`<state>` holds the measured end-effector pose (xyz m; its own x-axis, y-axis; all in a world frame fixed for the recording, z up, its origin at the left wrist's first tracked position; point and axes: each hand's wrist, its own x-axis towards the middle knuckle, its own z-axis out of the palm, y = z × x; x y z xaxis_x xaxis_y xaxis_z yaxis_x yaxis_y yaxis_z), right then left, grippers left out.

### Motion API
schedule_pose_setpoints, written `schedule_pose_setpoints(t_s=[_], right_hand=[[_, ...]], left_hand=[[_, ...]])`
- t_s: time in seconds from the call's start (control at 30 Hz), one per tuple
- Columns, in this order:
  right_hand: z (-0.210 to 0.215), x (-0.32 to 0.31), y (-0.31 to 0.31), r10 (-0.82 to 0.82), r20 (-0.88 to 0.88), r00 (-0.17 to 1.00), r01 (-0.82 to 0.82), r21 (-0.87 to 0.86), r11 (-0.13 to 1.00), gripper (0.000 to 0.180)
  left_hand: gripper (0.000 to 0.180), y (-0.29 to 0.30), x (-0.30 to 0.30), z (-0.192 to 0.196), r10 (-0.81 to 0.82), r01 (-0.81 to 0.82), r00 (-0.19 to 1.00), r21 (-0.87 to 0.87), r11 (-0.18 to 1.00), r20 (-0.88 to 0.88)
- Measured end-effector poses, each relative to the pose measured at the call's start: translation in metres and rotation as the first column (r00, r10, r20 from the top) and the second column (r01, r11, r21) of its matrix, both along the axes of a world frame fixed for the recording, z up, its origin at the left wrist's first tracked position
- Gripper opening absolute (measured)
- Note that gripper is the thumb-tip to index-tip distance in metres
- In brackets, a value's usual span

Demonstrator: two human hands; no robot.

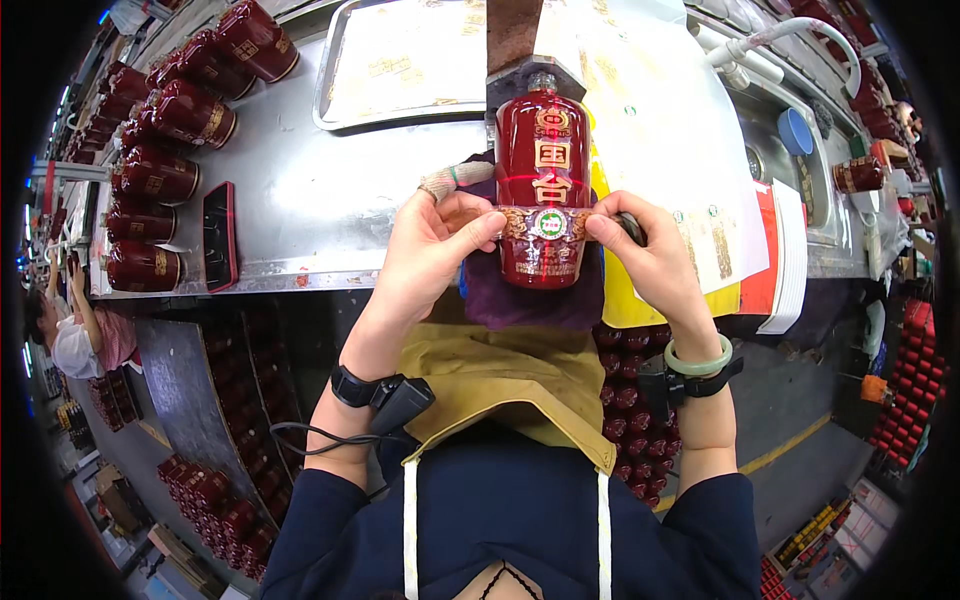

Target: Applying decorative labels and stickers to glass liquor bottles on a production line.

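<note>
A dark red glossy bottle (515, 140) with gold lettering lies on its back in front of me, its neck pointing away. Across its lower part runs a gold patterned label strip (575, 226) with a round green and white emblem. My left hand (432, 240) pinches the strip's left end between thumb and fingers; a knitted finger cover is on one finger. At the right end, the thumb of my right hand (645, 250) presses the strip, and its curled fingers are partly hidden. Dark purple cloth (535, 308) lies under the bottle. A thin red light line crosses the bottle above the strip.
Several red bottles (150, 175) stand on the metal bench (290, 180) at left, near a red-edged phone (220, 237). A metal tray (330, 75) with label sheets lies beyond. To the right are white label sheets (660, 130), a yellow folder (640, 305), and a sink (765, 135) with a faucet.
</note>
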<state>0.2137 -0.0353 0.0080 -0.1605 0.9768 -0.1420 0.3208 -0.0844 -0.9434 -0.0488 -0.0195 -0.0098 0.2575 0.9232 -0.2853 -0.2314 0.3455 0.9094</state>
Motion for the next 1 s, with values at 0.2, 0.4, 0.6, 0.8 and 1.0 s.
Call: schedule_pose_setpoints(t_s=[0.2,0.4,0.6,0.8,1.0], right_hand=[[0.0035,-0.0003,0.0005,0.008,0.014,1.0,-0.008,-0.009,1.0,0.021],[0.0034,-0.0007,0.001,0.001,-0.015,1.0,-0.001,-0.017,1.0,0.02],[0.0036,-0.0006,0.0007,0.005,-0.01,1.0,-0.005,-0.013,1.0,0.019],[-0.0041,0.0013,0.0008,0.0,-0.041,0.999,0.0,-0.008,1.0,0.02],[-0.004,-0.0001,0.0007,-0.009,-0.05,0.999,0.009,-0.006,1.0,0.02]], left_hand=[[0.039,-0.0001,-0.0021,-0.0018,-0.004,0.004,1.0,0.012,1.0,-0.004],[0.043,-0.0001,-0.0008,-0.0023,0.002,-0.001,1.0,-0.011,1.0,0.015],[0.042,0.0003,-0.0042,-0.0071,-0.009,0.009,0.999,0.002,1.0,0.035],[0.041,0.0019,-0.0043,-0.0053,-0.031,0.031,0.999,0.018,0.999,0.012],[0.039,0.0011,-0.0019,-0.0012,-0.015,0.015,1.0,0.001,1.0,-0.013]])
